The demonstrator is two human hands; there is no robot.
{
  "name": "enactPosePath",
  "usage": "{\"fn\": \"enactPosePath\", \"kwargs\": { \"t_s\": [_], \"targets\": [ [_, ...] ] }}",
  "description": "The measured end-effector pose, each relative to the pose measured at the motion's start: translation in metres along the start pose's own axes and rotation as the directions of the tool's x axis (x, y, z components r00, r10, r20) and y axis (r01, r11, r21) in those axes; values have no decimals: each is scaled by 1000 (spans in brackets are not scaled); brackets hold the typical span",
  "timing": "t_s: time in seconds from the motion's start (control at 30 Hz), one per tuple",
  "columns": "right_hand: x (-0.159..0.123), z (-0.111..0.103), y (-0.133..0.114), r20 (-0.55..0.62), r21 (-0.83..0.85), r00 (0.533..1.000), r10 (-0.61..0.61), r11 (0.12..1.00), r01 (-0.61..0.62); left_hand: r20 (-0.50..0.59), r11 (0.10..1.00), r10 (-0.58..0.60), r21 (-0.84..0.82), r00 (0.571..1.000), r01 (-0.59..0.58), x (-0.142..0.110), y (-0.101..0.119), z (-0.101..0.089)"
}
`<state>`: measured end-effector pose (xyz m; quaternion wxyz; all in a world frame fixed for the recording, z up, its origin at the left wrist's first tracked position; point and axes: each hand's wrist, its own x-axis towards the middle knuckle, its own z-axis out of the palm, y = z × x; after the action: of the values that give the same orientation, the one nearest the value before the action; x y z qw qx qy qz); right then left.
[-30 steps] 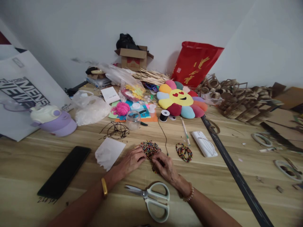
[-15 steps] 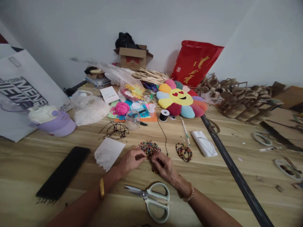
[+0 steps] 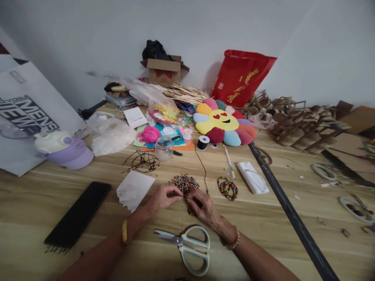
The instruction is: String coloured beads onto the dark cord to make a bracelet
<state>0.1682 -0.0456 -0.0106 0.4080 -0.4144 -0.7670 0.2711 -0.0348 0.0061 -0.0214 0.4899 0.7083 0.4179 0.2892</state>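
The wooden surface [image 3: 140,249] carries everything here. Scissors [image 3: 178,240] lie on it, blades slightly parted, just nearer the wearer than the hands. The left hand [image 3: 164,196] reaches to the near edge of the beads, thumb and forefinger narrowed to a pinch; whether a bead sits between the tips is too small to tell. The right hand [image 3: 205,207] is curled beside them, fingers drawn in close, and I cannot tell exactly what it grips.

The pile [image 3: 185,183] of mixed beads lies just beyond and between the two hands; finished-looking loops [image 3: 231,194] rest apart to the right. Beyond, a spool [image 3: 203,143] stands upright, its black cord [image 3: 205,173] trailing toward the right hand. A short beaded strand [image 3: 191,213] shows under that hand.

To work these well, I would judge, pinch one bead at a time, hole facing the cord, keep the cord's end stiff and short past the right fingertips, and work low over the pile so that drops land there.
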Motion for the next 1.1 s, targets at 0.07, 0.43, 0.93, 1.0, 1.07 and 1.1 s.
{"fn": "enactPosePath", "kwargs": {
  "t_s": [0.07, 0.43, 0.93, 1.0, 1.07, 1.1],
  "targets": [
    [0, 0, 0, 2, 3, 1000, 3, 1000, -3, 15, 1000, 0, 12, 1000, 0, 0, 2, -1],
    [0, 0, 0, 12, -7, 1000, -20, 1000, 20, 22, 999, 29, 43, 999, -30, -1, 3, 1],
    [0, 0, 0, 27, -10, 1000, -14, 1000, 14, 35, 998, 51, 38, 998, -52, -1, 3, 1],
    [0, 0, 0, 29, -8, 999, -18, 1000, 18, 41, 998, 51, 40, 998, -52, -2, 4, 1],
    [0, 0, 0, 34, -11, 999, -23, 1000, 23, 42, 998, 51, 45, 998, -52, -2, 6, 1],
    [0, 0, 0, 37, -14, 999, -26, 1000, 26, 44, 998, 49, 47, 998, -52, -2, 7, 0]
  ]
}}
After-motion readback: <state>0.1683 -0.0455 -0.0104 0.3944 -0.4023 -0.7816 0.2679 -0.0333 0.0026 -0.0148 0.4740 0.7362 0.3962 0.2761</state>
